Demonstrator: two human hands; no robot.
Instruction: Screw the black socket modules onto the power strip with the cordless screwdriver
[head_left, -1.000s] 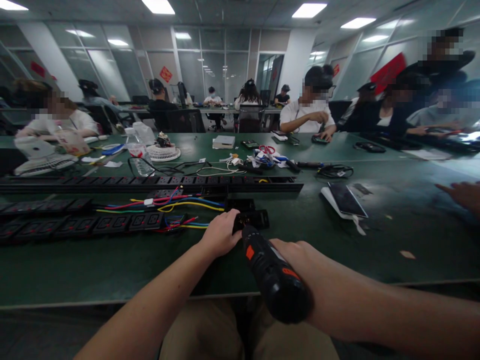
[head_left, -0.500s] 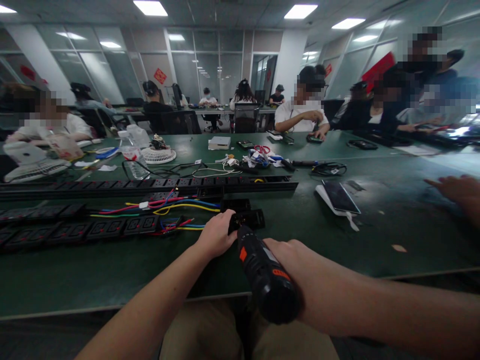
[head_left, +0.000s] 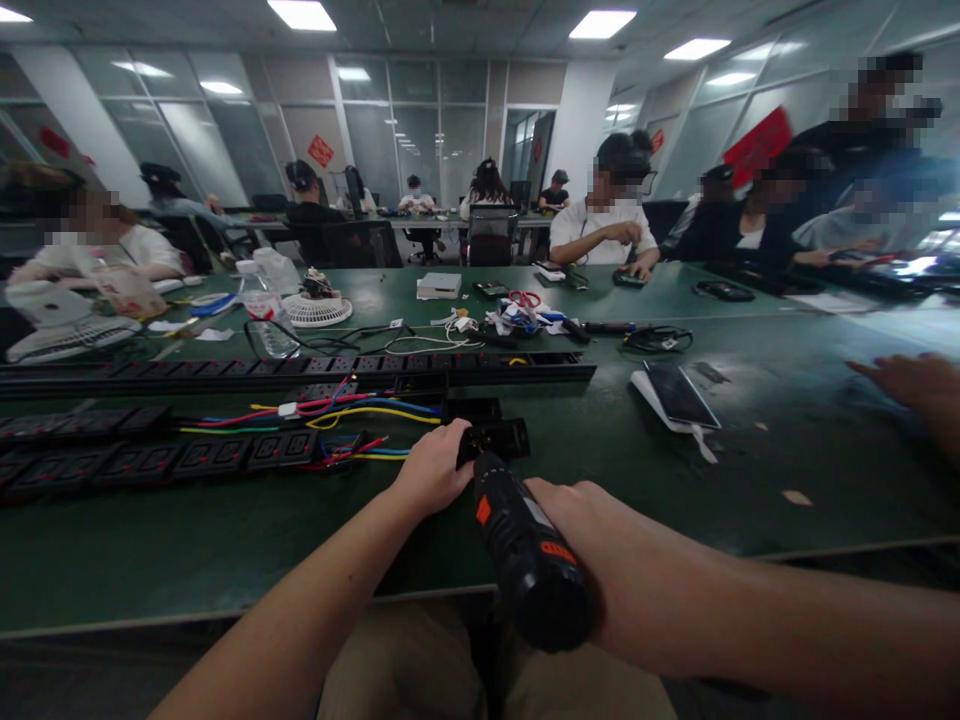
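My right hand (head_left: 581,515) grips a black electric screwdriver (head_left: 525,555) with orange marks, its tip pointing down at a small black socket module (head_left: 499,437) on the green table (head_left: 225,540). My left hand (head_left: 435,468) is closed on the left end of that module and steadies it. Red, blue and yellow wires (head_left: 352,410) run left from the module to rows of black socket strips (head_left: 187,455). The screwdriver's tip is hidden behind its body.
A long black power-strip housing (head_left: 300,372) lies across the table behind the module. A phone on a white pad (head_left: 679,395) sits to the right. Another person's hand (head_left: 911,385) rests at the far right. Fans, scissors, cables and seated people are farther back.
Both hands and the screwdriver stay in place on the module. The view has shifted slightly, and the other person's hand at the right has moved a little.
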